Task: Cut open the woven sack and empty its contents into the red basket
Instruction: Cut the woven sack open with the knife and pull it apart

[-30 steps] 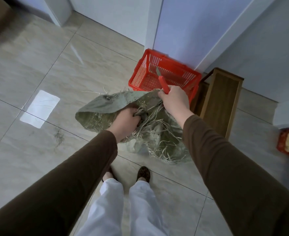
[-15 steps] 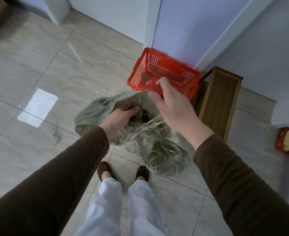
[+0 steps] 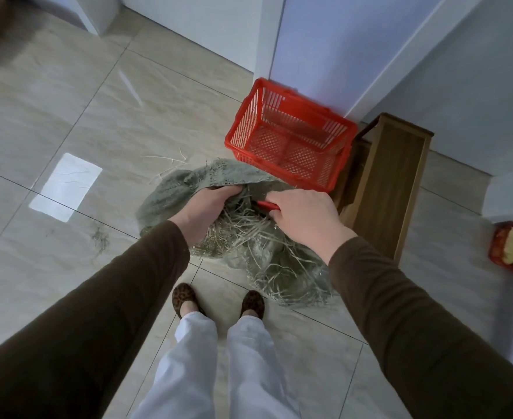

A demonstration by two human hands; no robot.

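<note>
While bunching the torn mouth of the woven sack [image 3: 188, 189] in the left hand [image 3: 206, 207], fingers curled tight for tension. Right hand [image 3: 303, 219] wrapped round a red-handled knife [image 3: 265, 204], blade probably buried among frayed strands. Red basket [image 3: 291, 140] just beyond, open for tipping.

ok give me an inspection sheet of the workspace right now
surface: glossy tiled floor, loose fibres scattered by the sack
job's things: frayed woven sack on floor; red basket beyond it, empty; red-handled knife, blade hidden
clutter: small red tray with something yellow
grippers: left hand grips the sack's edge; right hand holds the knife at the sack
cables: nothing seen
surroundings: wooden box beside basket, white walls
</note>
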